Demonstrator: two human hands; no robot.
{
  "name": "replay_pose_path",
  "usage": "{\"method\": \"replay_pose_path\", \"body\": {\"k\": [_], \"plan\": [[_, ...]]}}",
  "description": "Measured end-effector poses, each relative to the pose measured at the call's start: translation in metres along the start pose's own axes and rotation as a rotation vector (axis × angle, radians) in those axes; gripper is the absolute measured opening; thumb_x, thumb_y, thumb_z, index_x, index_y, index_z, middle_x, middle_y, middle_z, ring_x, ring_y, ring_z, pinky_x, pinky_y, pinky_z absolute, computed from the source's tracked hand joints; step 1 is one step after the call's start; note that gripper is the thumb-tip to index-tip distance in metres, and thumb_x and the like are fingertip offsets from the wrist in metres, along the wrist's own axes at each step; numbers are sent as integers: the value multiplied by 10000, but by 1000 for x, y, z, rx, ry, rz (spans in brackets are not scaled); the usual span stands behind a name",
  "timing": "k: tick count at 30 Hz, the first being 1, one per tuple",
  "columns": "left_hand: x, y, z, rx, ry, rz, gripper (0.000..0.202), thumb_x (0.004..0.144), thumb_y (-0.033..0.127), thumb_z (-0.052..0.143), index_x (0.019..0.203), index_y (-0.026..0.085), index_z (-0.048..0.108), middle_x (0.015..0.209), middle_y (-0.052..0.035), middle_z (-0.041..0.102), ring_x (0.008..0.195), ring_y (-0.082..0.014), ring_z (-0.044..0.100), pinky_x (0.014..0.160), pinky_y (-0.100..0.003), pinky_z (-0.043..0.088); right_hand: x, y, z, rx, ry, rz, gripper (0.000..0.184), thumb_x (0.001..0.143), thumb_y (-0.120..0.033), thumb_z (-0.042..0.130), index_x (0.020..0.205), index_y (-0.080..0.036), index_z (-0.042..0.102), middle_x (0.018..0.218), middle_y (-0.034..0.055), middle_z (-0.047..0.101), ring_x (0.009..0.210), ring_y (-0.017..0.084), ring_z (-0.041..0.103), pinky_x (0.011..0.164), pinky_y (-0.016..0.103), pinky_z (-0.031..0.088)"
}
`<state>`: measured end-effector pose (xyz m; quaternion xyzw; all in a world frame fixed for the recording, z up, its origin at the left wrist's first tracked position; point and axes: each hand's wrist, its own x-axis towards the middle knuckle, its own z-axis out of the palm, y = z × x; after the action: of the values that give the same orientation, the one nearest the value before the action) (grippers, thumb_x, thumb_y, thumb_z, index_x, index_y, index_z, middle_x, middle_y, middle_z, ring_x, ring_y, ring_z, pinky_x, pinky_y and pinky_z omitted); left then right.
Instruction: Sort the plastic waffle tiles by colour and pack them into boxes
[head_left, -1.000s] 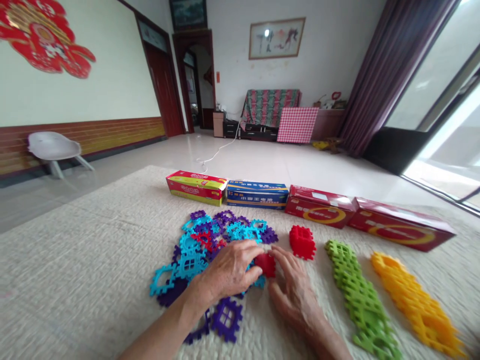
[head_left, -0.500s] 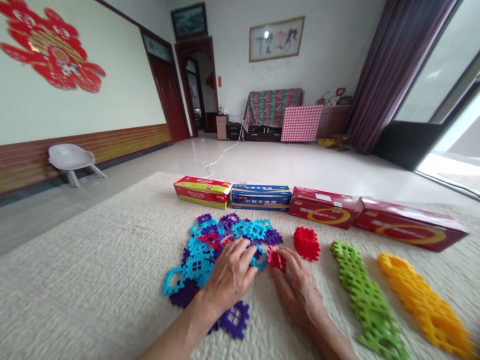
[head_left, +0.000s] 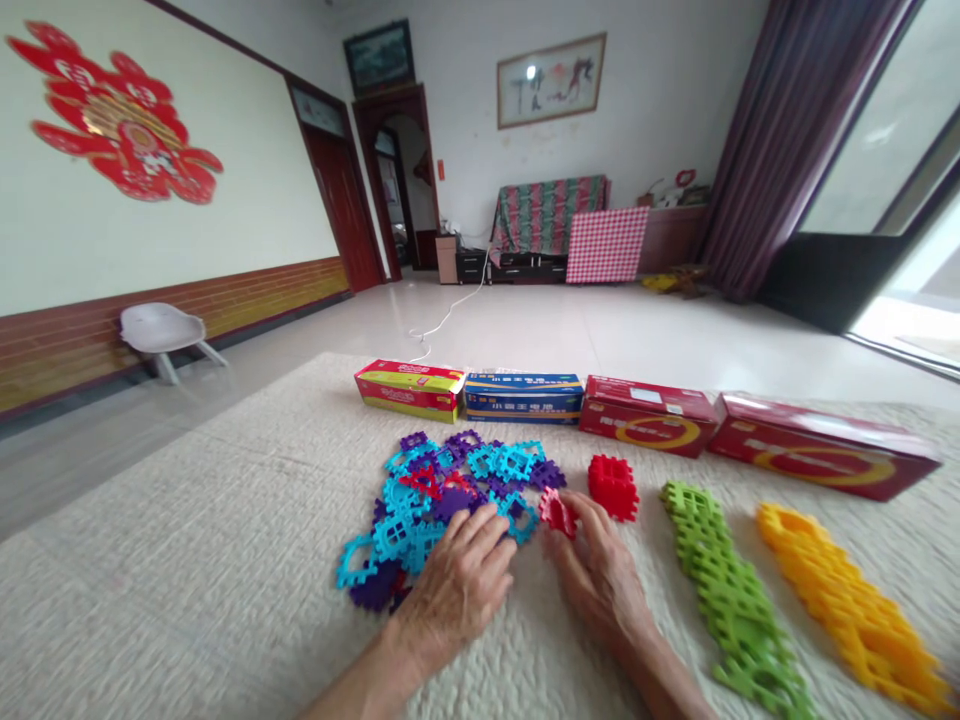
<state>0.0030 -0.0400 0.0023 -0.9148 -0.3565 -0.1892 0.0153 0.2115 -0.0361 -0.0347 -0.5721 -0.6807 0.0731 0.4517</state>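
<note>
The blue box (head_left: 523, 398) stands on the pale mat (head_left: 225, 520), with the red-and-yellow box (head_left: 409, 391) just to its left and two dark red boxes (head_left: 637, 425) in line to its right; the contents of all four are hidden; on the near side of the blue box lies a loose pile of pieces (head_left: 454, 503), turquoise and purple with some red; nearer than the blue box and slightly right, the right hand (head_left: 600, 570) pinches a red piece (head_left: 557, 512) between thumb and fingers; the left hand (head_left: 463, 575), straight nearward of the blue box, lies palm down, fingers together at the pile's edge; whether it grips anything cannot be told.
</note>
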Motion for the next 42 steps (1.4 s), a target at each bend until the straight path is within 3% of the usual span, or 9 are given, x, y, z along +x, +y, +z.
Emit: {"method": "replay_pose_path", "body": {"k": [5,10,12,18,21,26,32,35,42], "plan": [[-9,34,12,-159,-59,72,179,878,131,444,907,192,609,975,-65,669,987,-206,626,889,-358,528,1,-1,-3,62,47,33,324,896,-306,489,1205,-217,525,1158,94,632,1051,210,622,876,363,524],[-14,35,37,-124,80,-45,386,883,155,432,1257,116,521,1330,-145,551,1242,-258,512,1029,-414,477,2,1,-4,75,67,36,318,891,-329,496,1185,-215,541,1136,92,647,1025,209,638,854,355,534],[-5,32,41,-99,97,-107,413,883,145,419,1285,104,501,1352,-163,529,1263,-274,493,1027,-450,475,2,2,-4,78,77,41,319,888,-339,502,1177,-210,546,1125,94,654,1011,211,645,852,359,536],[28,33,45,-203,109,-252,283,868,55,369,911,172,623,970,-89,641,943,-216,598,826,-366,538,2,1,-7,98,100,44,330,889,-318,513,1200,-211,525,1149,93,645,1013,202,644,849,346,535],[32,29,50,-210,161,-264,269,895,82,376,850,191,617,870,-63,626,862,-212,578,759,-350,520,0,-2,-7,82,112,18,335,885,-271,507,1215,-211,510,1159,95,631,1040,201,630,865,348,529],[32,20,55,-278,228,-236,249,869,70,419,862,205,628,816,-46,611,834,-200,575,727,-319,493,-2,-5,-12,-133,144,-115,421,842,-184,517,1260,-216,478,1261,105,568,1192,229,531,973,411,472],[32,17,55,-324,242,-230,254,870,79,438,925,206,651,805,-41,615,832,-203,582,742,-326,486,7,11,-45,-511,266,-152,530,817,-174,517,1335,-215,409,1264,125,539,1203,307,468,995,545,391],[33,18,56,-319,249,-241,265,862,68,433,919,203,655,806,-40,617,817,-203,580,728,-330,481,9,21,-51,-614,224,-132,547,796,-167,507,1334,-203,414,1234,131,549,1179,320,478,974,560,384],[34,19,58,-334,278,-249,253,861,75,423,878,206,639,794,-40,615,794,-198,583,706,-323,475,4,32,-42,-711,139,-97,472,845,-180,478,1315,-198,441,1280,119,578,1251,326,445,1021,588,301]]}}
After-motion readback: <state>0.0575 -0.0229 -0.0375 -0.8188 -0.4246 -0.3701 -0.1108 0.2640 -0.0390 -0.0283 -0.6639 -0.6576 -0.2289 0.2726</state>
